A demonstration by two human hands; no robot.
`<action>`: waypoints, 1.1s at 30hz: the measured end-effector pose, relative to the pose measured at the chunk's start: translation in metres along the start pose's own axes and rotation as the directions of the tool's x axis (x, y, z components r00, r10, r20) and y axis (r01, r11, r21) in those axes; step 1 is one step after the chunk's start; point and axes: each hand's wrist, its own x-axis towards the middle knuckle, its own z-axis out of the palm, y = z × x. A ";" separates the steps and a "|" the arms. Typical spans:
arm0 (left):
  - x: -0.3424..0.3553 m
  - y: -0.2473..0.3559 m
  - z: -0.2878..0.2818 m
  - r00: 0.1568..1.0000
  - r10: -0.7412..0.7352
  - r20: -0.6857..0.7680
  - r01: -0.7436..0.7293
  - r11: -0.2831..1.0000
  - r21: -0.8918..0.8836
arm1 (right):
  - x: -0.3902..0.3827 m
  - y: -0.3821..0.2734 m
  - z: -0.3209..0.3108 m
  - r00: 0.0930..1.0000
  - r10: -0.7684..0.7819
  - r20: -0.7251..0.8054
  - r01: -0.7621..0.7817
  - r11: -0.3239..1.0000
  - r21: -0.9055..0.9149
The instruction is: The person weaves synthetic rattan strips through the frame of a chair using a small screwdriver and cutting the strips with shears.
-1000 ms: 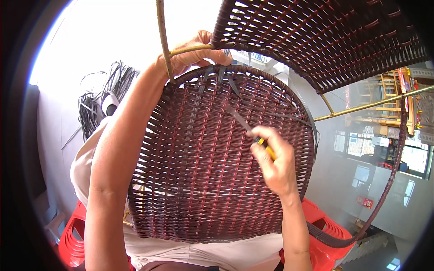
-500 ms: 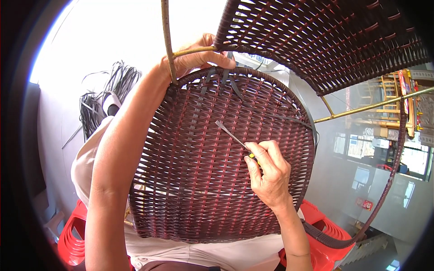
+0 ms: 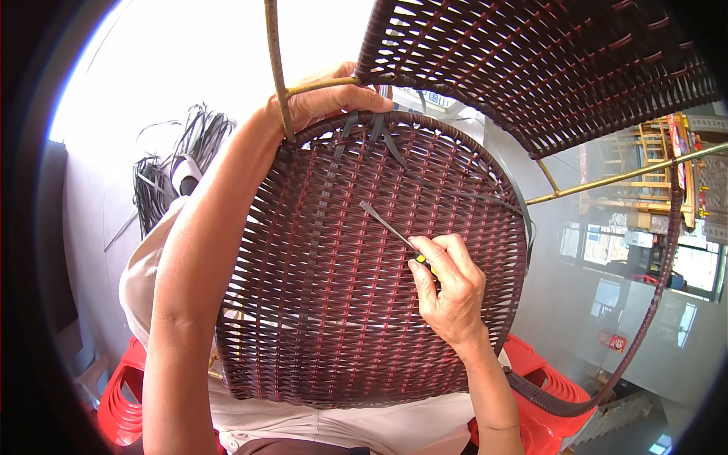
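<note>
A round-edged woven seat panel [image 3: 364,296] of a wicker chair, dark brown with red strands, lies across my lap. My right hand [image 3: 453,292] is closed around the black-and-yellow handle of a flat-blade screwdriver [image 3: 390,227], its tip over the weave, pointing up and left. At the far rim, my left hand [image 3: 334,100] reaches behind a brass-coloured frame bar [image 3: 322,86], its fingers closed at a dark flat strip [image 3: 385,92]. Part of that hand is hidden behind the frame. A loose strip end [image 3: 394,150] hangs over the weave near the rim.
The woven backrest [image 3: 523,68] rises at the upper right. A curved wrapped armrest [image 3: 654,318] arcs down the right side. A red plastic stool [image 3: 121,398] shows at lower left, with more red plastic at right. A bundle of dark strips [image 3: 201,133] lies on the floor at left.
Both hands and the screwdriver have barely moved; the screwdriver has shifted very slightly up and left. The left hand keeps its place at the far rim.
</note>
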 end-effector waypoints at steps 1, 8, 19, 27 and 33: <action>-0.001 0.002 0.001 1.000 -0.014 0.005 0.015 0.999 -0.044 | 0.000 0.000 0.000 1.000 -0.006 -0.006 0.006 1.000 -0.004; -0.003 0.007 -0.002 0.977 -0.172 0.125 0.166 0.984 0.059 | 0.000 0.001 0.003 1.000 -0.010 -0.015 0.010 1.000 0.000; -0.006 0.011 -0.002 0.954 -0.282 0.107 0.285 0.958 -0.015 | 0.000 0.003 0.003 1.000 -0.013 -0.003 0.013 1.000 0.007; -0.005 0.018 -0.005 0.931 -0.302 0.207 0.312 0.950 -0.018 | -0.007 -0.002 0.005 0.995 -0.077 -0.056 0.068 0.986 -0.151; -0.003 0.014 -0.004 0.919 -0.332 0.213 0.359 0.928 -0.103 | -0.006 -0.004 0.002 0.993 -0.115 -0.036 0.103 0.965 -0.243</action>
